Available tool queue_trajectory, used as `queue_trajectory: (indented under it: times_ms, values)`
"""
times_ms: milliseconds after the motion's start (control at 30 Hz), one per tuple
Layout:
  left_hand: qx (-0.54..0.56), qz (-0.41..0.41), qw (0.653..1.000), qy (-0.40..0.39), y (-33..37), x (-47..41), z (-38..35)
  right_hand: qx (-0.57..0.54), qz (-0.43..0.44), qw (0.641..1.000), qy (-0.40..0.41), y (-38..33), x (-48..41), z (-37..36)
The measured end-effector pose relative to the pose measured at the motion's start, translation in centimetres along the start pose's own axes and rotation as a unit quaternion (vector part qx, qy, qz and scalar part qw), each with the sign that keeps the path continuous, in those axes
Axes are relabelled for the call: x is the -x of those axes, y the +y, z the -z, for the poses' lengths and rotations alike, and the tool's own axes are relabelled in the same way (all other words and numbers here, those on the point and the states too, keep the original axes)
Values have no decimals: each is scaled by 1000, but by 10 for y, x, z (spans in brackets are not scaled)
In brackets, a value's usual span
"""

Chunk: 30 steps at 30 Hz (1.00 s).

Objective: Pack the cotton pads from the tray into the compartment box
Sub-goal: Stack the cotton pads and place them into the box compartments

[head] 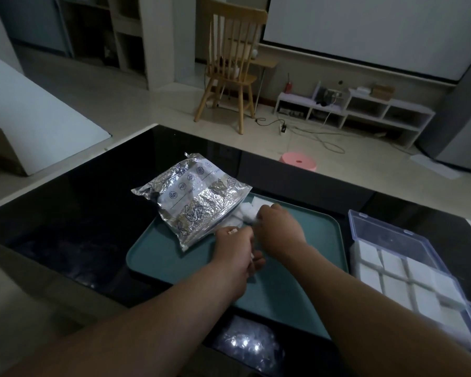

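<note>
A teal tray (pixel 297 292) lies on the black table. White cotton pads (pixel 249 212) are heaped at its far side, beside a silver foil bag (pixel 191 202) that lies half on the tray. My right hand (pixel 279 227) reaches into the heap, its fingers curled on pads. My left hand (pixel 235 248) is just left of it, fingers curled, with white pads showing under them. The clear compartment box (pixel 408 270) stands right of the tray, lid open, its compartments filled with white pads.
The black glossy table (pixel 79 213) extends left and behind the tray. Beyond its far edge, on the floor, stand a pink stool (pixel 299 160) and a wooden chair (pixel 231 63). Low white shelves (pixel 365 110) line the wall.
</note>
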<state>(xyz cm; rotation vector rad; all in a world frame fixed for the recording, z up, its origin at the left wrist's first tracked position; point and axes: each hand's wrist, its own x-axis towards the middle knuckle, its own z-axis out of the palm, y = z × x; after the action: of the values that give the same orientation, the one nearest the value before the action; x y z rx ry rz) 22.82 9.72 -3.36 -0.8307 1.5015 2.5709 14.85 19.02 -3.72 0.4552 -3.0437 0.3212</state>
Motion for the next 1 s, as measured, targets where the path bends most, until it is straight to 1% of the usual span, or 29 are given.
queue_trajectory:
  times_ms: [67,133,200,267,333,400,567,633,767,867,933,1000]
  values:
    - [-13,-4,1000,5,0,-1,0,44,10,999,18,3,2,-1]
    - [-22,-7,1000,2,0,-1,-3,27,10,999,22,8,8,3]
    - [-19,-7,1000,-4,0,2,-5,3,2,1000,7,5,8,7]
    - [-19,-3,1000,-14,1,6,-8,17,-4,1000,-17,-2,4,10]
    - [-23,-2,1000,-13,0,7,-7,34,-13,999,-26,-11,-1,9]
    - [-21,-5,1000,-4,1,7,-4,28,-31,999,-26,-11,-2,8]
    - [-22,-16,1000,7,1,5,-7,-115,-96,989,-15,26,32,30]
    - [-36,-17,999,-24,-3,4,-11,-143,-99,985,-13,44,59,44]
    - [-49,-9,991,-124,-12,12,-24,-168,-86,982,-24,61,101,59]
    - [-93,-5,979,-183,-16,17,-31,-145,-48,988,-20,59,115,57]
    - [-105,-4,975,-194,-16,22,-33,-140,-27,990,-17,55,121,55]
    - [-100,-9,982,-163,-16,24,-36,-148,-18,989,-16,57,123,54]
